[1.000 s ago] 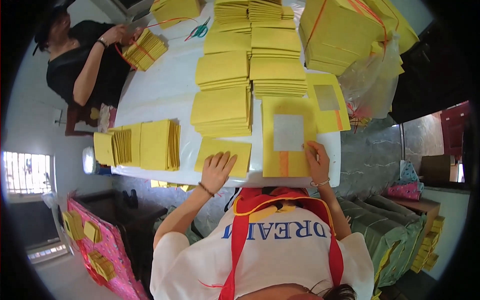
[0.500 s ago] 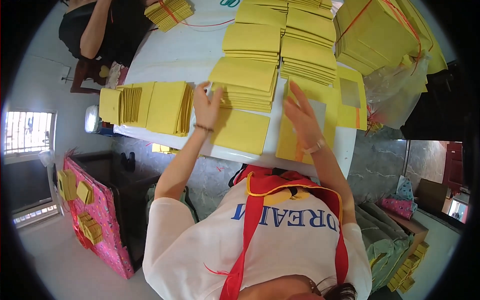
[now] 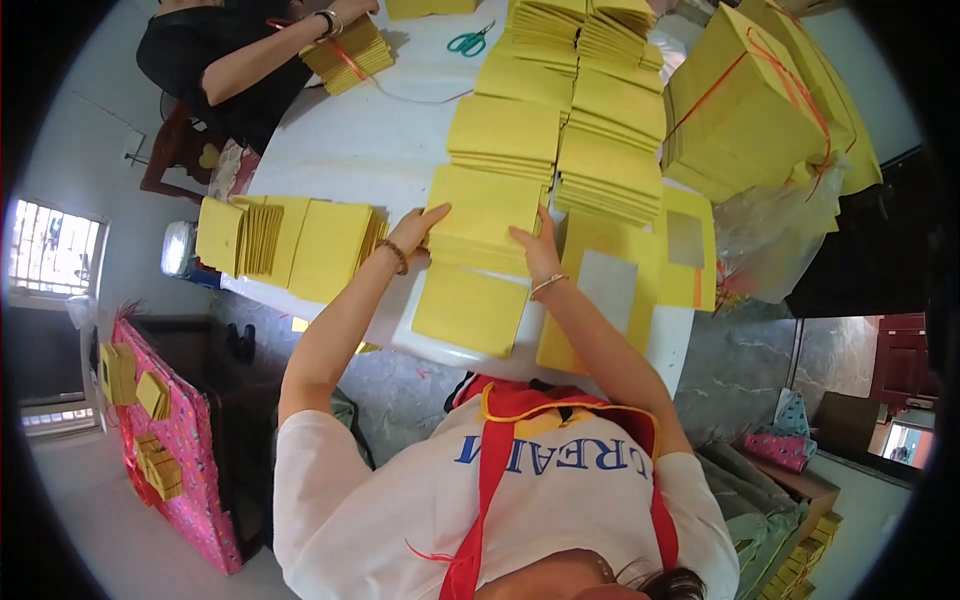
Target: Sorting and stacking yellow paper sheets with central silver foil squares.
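A stack of folded yellow paper lies between my hands at the near end of the left row. My left hand grips its left edge, fingers curled round the side. On the opposite edge, my right hand closes on the stack with thumb over the top. Just below sits a flat yellow paper piece, close to the table's front edge. Right of it, partly behind my right forearm, is a larger yellow sheet with a grey patch.
More yellow stacks run away in two rows. Another yellow row stands at left. Green scissors lie on the white table. Big tied bundles fill the right. A co-worker's hand is near a tied bundle.
Both hands, earlier held apart and open beside the stack, have come in and closed on its two sides. The view has shifted, and the co-worker's arm has reached over their bundle.
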The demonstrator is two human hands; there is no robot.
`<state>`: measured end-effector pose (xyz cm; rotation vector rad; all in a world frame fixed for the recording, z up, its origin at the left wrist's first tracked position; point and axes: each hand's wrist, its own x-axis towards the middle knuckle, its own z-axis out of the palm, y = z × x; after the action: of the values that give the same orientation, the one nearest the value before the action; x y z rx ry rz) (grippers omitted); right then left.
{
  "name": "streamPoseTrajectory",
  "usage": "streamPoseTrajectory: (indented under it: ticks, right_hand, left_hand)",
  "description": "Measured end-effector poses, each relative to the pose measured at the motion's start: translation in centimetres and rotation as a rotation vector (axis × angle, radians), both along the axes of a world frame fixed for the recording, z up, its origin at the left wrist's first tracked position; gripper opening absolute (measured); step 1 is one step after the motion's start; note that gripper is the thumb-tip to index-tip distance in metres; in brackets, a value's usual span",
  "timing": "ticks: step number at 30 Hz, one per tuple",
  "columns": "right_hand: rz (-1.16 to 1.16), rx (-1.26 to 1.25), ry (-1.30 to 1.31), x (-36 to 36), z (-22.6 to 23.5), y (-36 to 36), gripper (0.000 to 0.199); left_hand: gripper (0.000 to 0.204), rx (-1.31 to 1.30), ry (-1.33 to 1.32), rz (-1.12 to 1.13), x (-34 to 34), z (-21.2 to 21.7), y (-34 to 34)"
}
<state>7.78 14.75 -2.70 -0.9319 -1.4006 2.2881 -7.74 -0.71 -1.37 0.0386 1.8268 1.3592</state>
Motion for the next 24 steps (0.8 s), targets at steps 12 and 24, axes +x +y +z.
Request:
streamPoseTrajectory:
  ticks: [12,24]
  right_hand:
    - [0.016,-0.083,0.107,1.6,1.9,0.5,0.068]
    - [0.111,0.214,0.072,3.7,5.9,0.9,0.103]
  left_hand:
    - [0.044,0.261,-0.290,-0.085,1.3,2.4,0.4]
    - [0.058,0.665,-0.276,-0.019,0.0,2.9,-3.9]
